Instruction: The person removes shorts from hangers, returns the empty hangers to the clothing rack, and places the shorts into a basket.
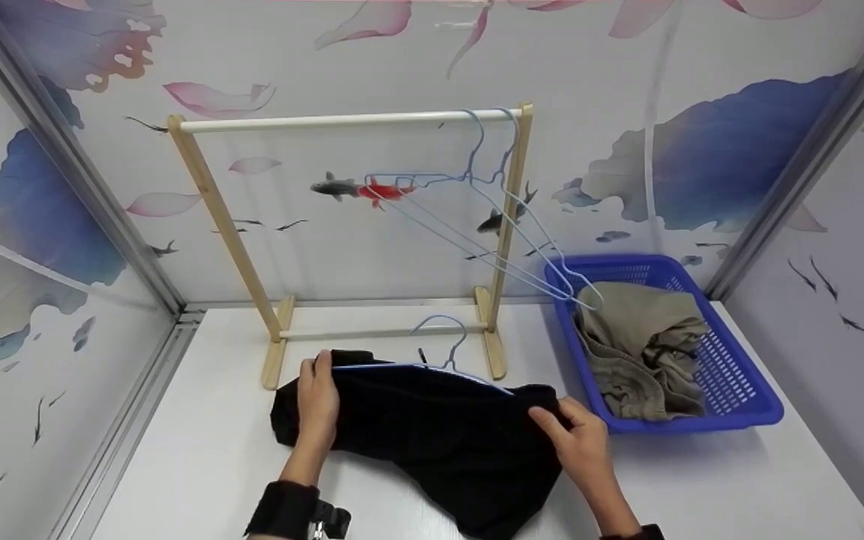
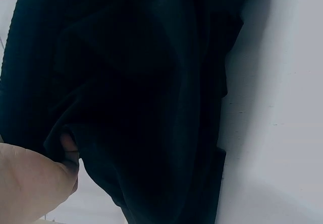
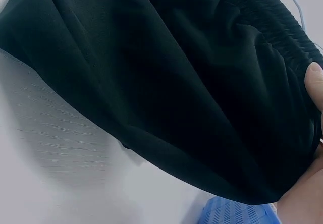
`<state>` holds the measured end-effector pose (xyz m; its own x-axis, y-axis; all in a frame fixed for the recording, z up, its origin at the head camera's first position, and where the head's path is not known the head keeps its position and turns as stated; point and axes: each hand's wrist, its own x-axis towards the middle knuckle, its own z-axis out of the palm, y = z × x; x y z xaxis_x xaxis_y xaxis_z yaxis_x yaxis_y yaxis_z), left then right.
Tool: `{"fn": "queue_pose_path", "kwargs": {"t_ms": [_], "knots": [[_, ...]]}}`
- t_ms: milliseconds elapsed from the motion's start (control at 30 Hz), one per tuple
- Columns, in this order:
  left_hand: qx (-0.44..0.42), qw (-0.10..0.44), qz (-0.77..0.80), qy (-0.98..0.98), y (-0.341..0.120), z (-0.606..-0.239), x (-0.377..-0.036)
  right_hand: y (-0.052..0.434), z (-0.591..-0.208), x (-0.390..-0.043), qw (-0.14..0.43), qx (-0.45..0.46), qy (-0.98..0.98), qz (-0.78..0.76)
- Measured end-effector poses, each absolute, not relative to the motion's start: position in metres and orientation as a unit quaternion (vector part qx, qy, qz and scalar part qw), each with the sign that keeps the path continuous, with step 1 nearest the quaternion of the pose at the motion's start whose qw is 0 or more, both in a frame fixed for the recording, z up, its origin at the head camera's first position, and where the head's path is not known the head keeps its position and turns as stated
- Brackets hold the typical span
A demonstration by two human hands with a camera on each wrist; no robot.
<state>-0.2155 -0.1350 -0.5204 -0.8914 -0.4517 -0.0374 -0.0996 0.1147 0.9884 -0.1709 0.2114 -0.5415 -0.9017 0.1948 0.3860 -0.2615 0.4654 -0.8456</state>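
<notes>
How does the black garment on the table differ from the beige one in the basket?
The black garment lies spread on the white table, gripped by the left hand and right hand; the beige garment sits crumpled in the blue basket, untouched. A blue hanger lies along the black one's top edge; the beige has none. Both are cloth.

Black garment [image 1: 439, 442]: matt woven cloth with a fine ribbed texture and a gathered elastic waistband. Hanger [image 1: 439, 349] on the garment and the hangers [image 1: 477, 217] on the rail: thin wire with a smooth pale-blue coating. Rack [image 1: 349, 232]: bare, unvarnished light wood uprights, with a smooth white rail. Basket [image 1: 739, 405]: glossy blue perforated plastic, holding khaki cloth [image 1: 642, 345], matt and creased. Desk [image 1: 177, 457]: smooth, matt white surface.
</notes>
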Motion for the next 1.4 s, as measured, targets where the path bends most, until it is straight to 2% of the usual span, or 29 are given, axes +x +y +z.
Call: {"fn": "queue_pose_path", "kwargs": {"t_ms": [333,600,1233,1400], "knots": [[0.168,0.109,-0.656,-0.727,-0.1395,-0.5191,-0.2142,0.2133,-0.5433,-0.1712,0.210,0.017,-0.818,0.534],[0.185,0.078,-0.712,-0.672,-0.1410,-0.5163,-0.2146,0.2086,-0.5378,-0.1684,0.202,0.000,-0.822,0.533],[0.165,0.066,-0.817,-0.549,-0.1424,-0.5158,-0.2148,0.2120,-0.5455,-0.1663,0.222,0.021,-0.818,0.530],[0.192,0.054,-0.841,-0.503,-0.1430,-0.5128,-0.2156,0.2111,-0.5467,-0.1660,0.225,0.028,-0.816,0.532]]}}
